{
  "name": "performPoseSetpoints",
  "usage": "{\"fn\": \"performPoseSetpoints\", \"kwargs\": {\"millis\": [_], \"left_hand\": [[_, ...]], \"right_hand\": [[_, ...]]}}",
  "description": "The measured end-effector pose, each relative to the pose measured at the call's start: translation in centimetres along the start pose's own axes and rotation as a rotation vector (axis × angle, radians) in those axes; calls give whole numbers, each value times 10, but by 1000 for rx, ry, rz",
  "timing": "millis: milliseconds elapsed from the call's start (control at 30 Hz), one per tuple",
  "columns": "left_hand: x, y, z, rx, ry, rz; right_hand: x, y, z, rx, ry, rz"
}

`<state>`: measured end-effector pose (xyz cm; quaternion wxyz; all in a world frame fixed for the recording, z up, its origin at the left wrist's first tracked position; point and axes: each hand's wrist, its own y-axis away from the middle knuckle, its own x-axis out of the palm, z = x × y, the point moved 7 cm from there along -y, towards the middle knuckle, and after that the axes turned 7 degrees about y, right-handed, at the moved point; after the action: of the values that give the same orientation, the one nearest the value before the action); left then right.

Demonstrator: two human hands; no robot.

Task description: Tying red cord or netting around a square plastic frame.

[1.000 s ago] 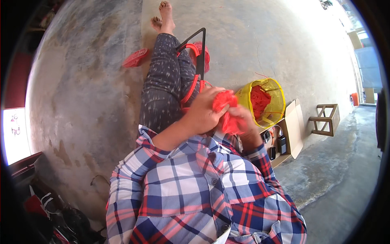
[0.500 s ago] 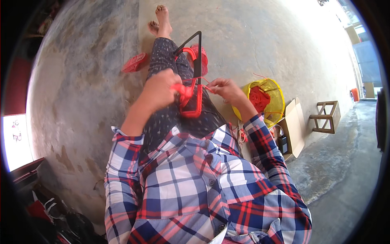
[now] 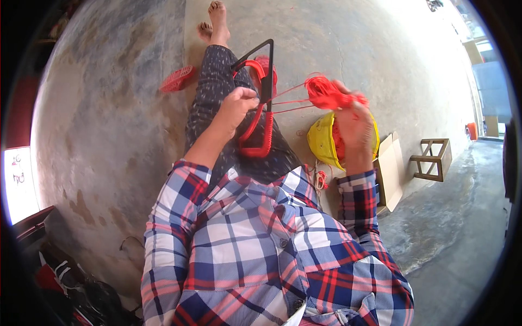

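Observation:
A black frame (image 3: 270,65) with rounded corners lies across my lap, its lower part wrapped in red cord (image 3: 268,136). At the frame's long side, my left hand (image 3: 235,111) is closed in a pinch, its fingertips next to the bar; what they grip is hidden. Out to the right, my right hand (image 3: 356,130) is raised and closed on a loose bundle of red cord (image 3: 324,92), slightly blurred. Taut red strands run from this bundle back to the frame's bar near my left fingertips.
Below my right hand stands a yellow basket (image 3: 322,142) with more red cord inside. An open cardboard box (image 3: 390,171) and a small wooden stool (image 3: 432,158) are farther right. A red slipper (image 3: 178,79) lies left of my legs on the concrete floor (image 3: 125,108).
The red cord bundle has passed from my left hand to my right, which has swung out right and up, stretching the strands. My left hand has shifted right, close against the frame.

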<state>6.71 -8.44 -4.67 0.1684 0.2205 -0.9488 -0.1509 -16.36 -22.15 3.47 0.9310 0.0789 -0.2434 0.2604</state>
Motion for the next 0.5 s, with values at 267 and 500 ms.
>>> {"fn": "performPoseSetpoints", "kwargs": {"millis": [267,500], "left_hand": [[24,-2,48,-199,372,141],[27,1,47,-148,326,157]], "right_hand": [[-76,19,91,-192,-325,-161],[-8,24,-35,226,384,-215]]}}
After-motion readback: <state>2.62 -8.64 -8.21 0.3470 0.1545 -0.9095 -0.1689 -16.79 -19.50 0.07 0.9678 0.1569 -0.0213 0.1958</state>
